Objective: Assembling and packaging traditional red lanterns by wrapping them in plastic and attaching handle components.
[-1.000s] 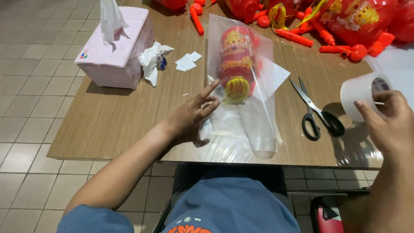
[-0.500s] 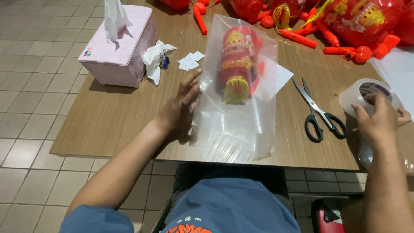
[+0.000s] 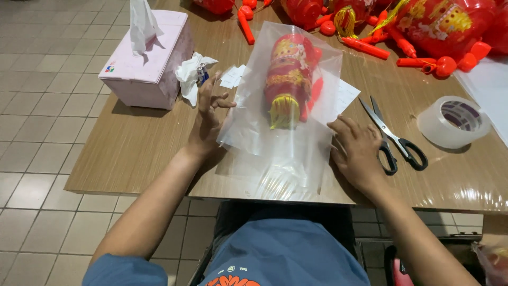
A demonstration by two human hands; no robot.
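The left hand point(image 3: 207, 123) has its fingers spread, its grip loose against the left edge of the clear plastic bag point(image 3: 286, 111). The right hand point(image 3: 355, 151) lies flat with fingers pressed on the bag's right edge. The bag lies on the wooden counter point(image 3: 132, 148) and holds 1 red and yellow lantern point(image 3: 288, 74). Scissors point(image 3: 394, 137) lie just beside the right hand, a tape roll point(image 3: 452, 122) farther right, a pink tissue box point(image 3: 148, 61) to the left.
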